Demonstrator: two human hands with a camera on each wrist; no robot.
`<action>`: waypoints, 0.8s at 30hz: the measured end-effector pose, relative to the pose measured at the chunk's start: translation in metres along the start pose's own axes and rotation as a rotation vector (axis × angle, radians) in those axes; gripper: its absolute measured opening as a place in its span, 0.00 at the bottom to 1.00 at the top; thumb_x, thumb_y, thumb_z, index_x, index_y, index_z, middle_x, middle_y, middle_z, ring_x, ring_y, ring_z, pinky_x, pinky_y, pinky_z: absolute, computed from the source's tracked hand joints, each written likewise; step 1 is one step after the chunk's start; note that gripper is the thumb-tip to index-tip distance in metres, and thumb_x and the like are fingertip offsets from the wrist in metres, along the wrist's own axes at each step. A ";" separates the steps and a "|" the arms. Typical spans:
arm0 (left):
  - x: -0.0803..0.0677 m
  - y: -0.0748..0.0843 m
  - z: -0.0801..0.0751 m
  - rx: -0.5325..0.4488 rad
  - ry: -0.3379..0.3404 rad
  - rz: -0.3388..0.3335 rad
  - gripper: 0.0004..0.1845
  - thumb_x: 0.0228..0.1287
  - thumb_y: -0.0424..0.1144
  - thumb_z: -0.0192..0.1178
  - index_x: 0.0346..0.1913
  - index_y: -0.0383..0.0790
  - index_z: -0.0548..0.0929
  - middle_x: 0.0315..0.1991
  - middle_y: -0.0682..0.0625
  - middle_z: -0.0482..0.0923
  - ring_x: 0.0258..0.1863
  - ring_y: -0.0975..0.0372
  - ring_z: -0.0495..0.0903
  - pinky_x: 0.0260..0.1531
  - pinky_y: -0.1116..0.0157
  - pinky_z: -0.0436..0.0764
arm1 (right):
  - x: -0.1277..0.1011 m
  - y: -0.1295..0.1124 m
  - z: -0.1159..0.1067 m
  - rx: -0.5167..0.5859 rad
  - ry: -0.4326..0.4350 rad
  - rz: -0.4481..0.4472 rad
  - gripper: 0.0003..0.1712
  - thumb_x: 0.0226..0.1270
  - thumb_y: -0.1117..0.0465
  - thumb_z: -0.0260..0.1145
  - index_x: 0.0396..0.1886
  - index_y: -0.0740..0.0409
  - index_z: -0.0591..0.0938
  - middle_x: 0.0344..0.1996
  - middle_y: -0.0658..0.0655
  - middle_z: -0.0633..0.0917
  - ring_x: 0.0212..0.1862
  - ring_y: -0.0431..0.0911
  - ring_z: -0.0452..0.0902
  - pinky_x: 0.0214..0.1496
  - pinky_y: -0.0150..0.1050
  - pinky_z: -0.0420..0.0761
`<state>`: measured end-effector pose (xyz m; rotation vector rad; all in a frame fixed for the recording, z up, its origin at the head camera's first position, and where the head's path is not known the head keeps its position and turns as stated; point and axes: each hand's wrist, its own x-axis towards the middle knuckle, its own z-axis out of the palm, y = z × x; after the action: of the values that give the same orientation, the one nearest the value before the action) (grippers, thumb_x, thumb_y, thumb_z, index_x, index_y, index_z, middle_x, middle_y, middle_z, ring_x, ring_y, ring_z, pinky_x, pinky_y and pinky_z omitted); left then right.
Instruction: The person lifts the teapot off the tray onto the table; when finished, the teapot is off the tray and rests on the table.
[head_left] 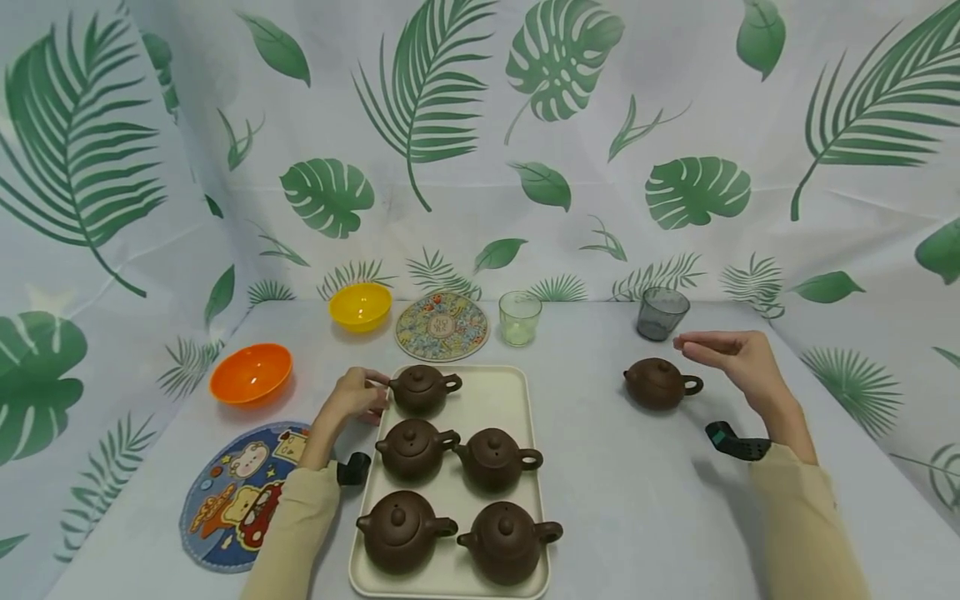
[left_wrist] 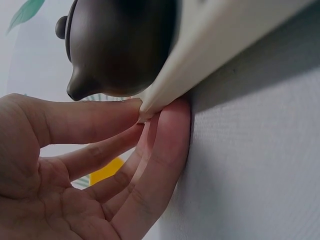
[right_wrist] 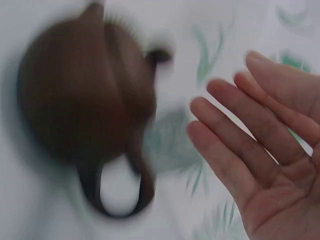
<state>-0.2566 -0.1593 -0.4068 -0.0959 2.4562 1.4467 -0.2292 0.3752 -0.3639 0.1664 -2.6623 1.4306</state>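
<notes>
My left hand (head_left: 358, 395) grips the far left rim of a cream tray (head_left: 491, 392). In the left wrist view, its thumb lies on top and a finger is under the edge. Just above the thumb is the spout of a dark brown teapot (left_wrist: 120, 47). Several more brown teapots, such as the near right one (head_left: 504, 546), stand on the tray with handles to the right. Off the tray, a lone brown teapot (head_left: 654, 385) sits on the table. My right hand (head_left: 738, 362) hovers beside and above that teapot, fingers extended, holding nothing.
Behind the tray are a yellow bowl (head_left: 361, 307), a round patterned mat (head_left: 442, 327) and a greenish glass (head_left: 520, 318). A grey glass (head_left: 662, 314) stands behind the lone teapot. Left lie an orange bowl (head_left: 251, 375) and a blue cartoon mat (head_left: 202, 508), partly under my left arm.
</notes>
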 end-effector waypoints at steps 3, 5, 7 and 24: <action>-0.001 0.001 0.000 0.000 0.005 -0.002 0.19 0.63 0.25 0.53 0.58 0.25 0.74 0.42 0.34 0.78 0.27 0.60 0.82 0.23 0.63 0.85 | 0.005 -0.026 0.020 0.046 -0.011 -0.075 0.23 0.67 0.55 0.64 0.54 0.69 0.80 0.39 0.40 0.87 0.44 0.30 0.81 0.50 0.25 0.76; -0.002 0.001 0.000 -0.004 0.008 0.001 0.19 0.63 0.25 0.53 0.57 0.24 0.74 0.41 0.34 0.78 0.27 0.60 0.82 0.23 0.63 0.85 | 0.009 -0.040 0.038 0.056 -0.044 -0.135 0.22 0.66 0.57 0.65 0.53 0.69 0.81 0.40 0.45 0.88 0.43 0.32 0.82 0.45 0.22 0.78; -0.002 0.001 0.001 -0.004 0.012 0.006 0.19 0.62 0.25 0.53 0.57 0.25 0.74 0.41 0.34 0.78 0.26 0.61 0.82 0.23 0.63 0.85 | 0.013 -0.054 0.058 0.064 -0.082 -0.163 0.21 0.65 0.58 0.66 0.52 0.69 0.82 0.41 0.52 0.88 0.42 0.33 0.83 0.44 0.23 0.79; -0.003 0.001 0.001 0.006 0.018 0.009 0.19 0.62 0.25 0.53 0.57 0.24 0.75 0.41 0.35 0.78 0.28 0.59 0.82 0.24 0.63 0.85 | 0.048 -0.111 0.208 -0.140 -0.329 -0.393 0.18 0.59 0.60 0.71 0.44 0.70 0.85 0.38 0.63 0.88 0.40 0.51 0.86 0.42 0.38 0.85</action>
<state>-0.2539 -0.1581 -0.4059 -0.0963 2.4785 1.4478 -0.2704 0.1386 -0.3790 0.9254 -2.7464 1.1708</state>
